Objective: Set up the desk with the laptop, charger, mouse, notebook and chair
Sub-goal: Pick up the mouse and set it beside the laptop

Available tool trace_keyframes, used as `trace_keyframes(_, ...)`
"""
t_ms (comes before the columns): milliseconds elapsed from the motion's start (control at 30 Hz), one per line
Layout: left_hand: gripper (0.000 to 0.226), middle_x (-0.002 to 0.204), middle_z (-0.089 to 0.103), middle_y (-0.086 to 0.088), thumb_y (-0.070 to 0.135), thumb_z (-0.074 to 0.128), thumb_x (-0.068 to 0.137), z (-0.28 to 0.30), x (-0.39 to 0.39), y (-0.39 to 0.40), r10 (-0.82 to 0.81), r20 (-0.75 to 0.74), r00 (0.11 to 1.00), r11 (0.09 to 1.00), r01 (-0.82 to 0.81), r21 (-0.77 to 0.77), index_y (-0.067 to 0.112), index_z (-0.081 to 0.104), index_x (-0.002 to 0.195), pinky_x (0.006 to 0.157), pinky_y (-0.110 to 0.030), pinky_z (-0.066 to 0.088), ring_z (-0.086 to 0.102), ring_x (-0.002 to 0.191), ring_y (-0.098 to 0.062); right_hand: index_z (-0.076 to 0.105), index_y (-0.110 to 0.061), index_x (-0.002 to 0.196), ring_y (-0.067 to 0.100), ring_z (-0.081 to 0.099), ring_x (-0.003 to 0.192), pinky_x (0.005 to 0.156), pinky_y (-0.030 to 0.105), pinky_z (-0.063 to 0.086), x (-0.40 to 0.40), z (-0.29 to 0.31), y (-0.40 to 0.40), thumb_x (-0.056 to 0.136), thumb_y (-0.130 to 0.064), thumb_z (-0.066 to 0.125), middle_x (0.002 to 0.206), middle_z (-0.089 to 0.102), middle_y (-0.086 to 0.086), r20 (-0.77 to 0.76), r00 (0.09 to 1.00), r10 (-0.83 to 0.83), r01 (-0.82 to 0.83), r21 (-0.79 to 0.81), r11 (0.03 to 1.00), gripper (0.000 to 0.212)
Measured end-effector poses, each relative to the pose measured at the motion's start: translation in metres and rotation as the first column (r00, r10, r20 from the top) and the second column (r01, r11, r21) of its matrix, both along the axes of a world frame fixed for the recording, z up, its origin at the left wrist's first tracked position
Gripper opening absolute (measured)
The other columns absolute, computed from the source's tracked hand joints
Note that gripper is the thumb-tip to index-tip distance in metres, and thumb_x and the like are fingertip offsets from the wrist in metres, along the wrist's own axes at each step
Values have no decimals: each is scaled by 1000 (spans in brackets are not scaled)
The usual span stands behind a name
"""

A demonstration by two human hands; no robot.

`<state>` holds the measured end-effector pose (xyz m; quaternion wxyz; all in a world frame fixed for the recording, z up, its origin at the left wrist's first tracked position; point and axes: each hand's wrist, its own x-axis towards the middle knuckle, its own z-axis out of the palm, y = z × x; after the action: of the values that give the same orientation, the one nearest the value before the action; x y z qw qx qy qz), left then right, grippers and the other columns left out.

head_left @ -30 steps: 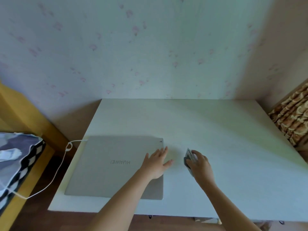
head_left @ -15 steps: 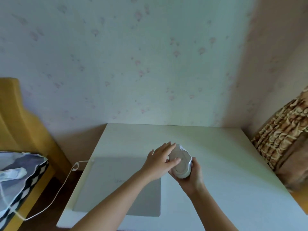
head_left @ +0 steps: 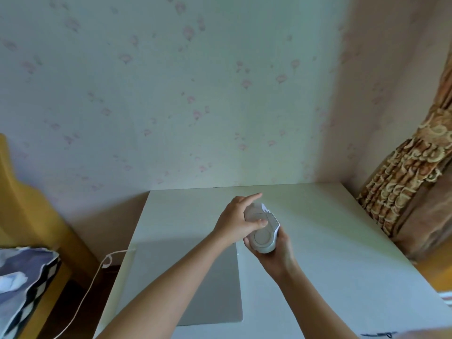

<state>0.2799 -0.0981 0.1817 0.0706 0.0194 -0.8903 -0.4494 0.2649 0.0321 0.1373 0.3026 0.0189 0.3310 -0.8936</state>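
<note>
A white computer mouse point(head_left: 262, 234) is held above the white desk point(head_left: 330, 241), turned so its underside faces me. My right hand point(head_left: 278, 250) grips it from below. My left hand point(head_left: 236, 220) holds its upper end, thumb pressed on the underside and forefinger stretched out past it. A closed silver laptop point(head_left: 215, 285) lies flat on the desk's left half, partly under my left forearm. A white charger cable point(head_left: 97, 272) runs from the laptop's left edge down off the desk.
The desk stands against a flowered wall. A yellow wooden bed frame point(head_left: 29, 216) and a bag with a checked pattern point(head_left: 22, 285) are at the left. A brown patterned curtain point(head_left: 415, 187) hangs at the right, close to the desk's corner.
My right hand lifted the mouse off the desk and turned it over. My left hand left the laptop lid and took hold of the mouse. The view tilted up.
</note>
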Motion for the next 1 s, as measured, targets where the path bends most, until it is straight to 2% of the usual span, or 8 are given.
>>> trace_keyframes(233, 58, 154, 31, 4, 39, 45, 98, -43, -3, 3, -48, 147, 988, 977, 78, -200, 44, 16, 147, 113, -47, 25, 27, 141, -15, 56, -45, 121, 22, 67, 100, 70, 40, 58, -5, -26, 9, 94, -37, 52, 116, 67, -3, -189, 981, -40, 115, 407, 906, 29)
trace_keyframes(300, 60, 159, 18, 1, 44, 37, 100, -64, 2, -3, -2, 190, 982, 912, 80, -402, 39, 4, 150, 117, -51, 12, 12, 146, -18, 56, -48, 116, 19, 64, 98, 69, 37, 58, -7, -39, 8, 92, -29, 55, 116, 64, -6, -308, 950, -61, 234, 566, 790, 31)
trace_keyframes(400, 64, 161, 6, 1, 45, 33, 100, -94, 12, -16, 25, 181, 983, 783, 93, -615, 33, -4, 151, 117, -49, 5, 1, 147, -19, 53, -35, 126, 19, 55, 113, 94, 42, 51, -14, -64, 9, 91, -21, 57, 130, 51, -1, -469, 883, -24, 387, 698, 602, 39)
trace_keyframes(500, 65, 161, 2, 0, 45, 31, 101, -120, 19, -27, 31, 180, 983, 739, 99, -666, 29, -7, 151, 118, -45, 7, 1, 147, -18, 46, -37, 131, 26, 45, 119, 89, 41, 47, -14, -89, 13, 90, -22, 54, 138, 37, 1, -575, 790, 214, 513, 810, 285, 44)
trace_keyframes(600, 65, 161, 2, -1, 46, 29, 100, -147, 25, -33, 47, 217, 975, 748, 109, -654, 31, -10, 150, 119, -43, 13, 5, 147, -20, 39, -40, 134, 35, 41, 117, 80, 41, 48, -10, -112, 11, 91, -28, 51, 144, 30, 4, -528, 694, 490, 614, 789, -19, 46)
trace_keyframes(700, 63, 161, 1, -2, 49, 26, 100, -178, 32, -39, 72, 273, 959, 738, 133, -662, 34, -10, 150, 117, -44, 13, 5, 147, -23, 35, -38, 138, 35, 44, 113, 79, 44, 54, -2, -133, 4, 94, -34, 47, 145, 30, 7, -398, 639, 658, 649, 738, -184, 46)
trace_keyframes(833, 59, 161, 1, 0, 47, 29, 100, -216, 40, -42, 75, 330, 941, 741, 169, -650, 38, -2, 149, 116, -46, 14, 5, 147, -24, 36, -33, 140, 33, 51, 105, 69, 40, 58, 9, -156, -3, 95, -36, 46, 142, 35, 11, -276, 615, 738, 656, 700, -284, 46)
trace_keyframes(1000, 54, 161, 4, 1, 48, 28, 100, -237, 41, -45, 94, 360, 928, 752, 171, -637, 39, 9, 149, 113, -48, 18, 7, 147, -24, 64, -14, 115, 40, 58, 71, 38, 42, 53, 10, -163, -11, 75, -15, 75, 113, 57, 25, -229, 634, 738, 615, 728, -303, 42)
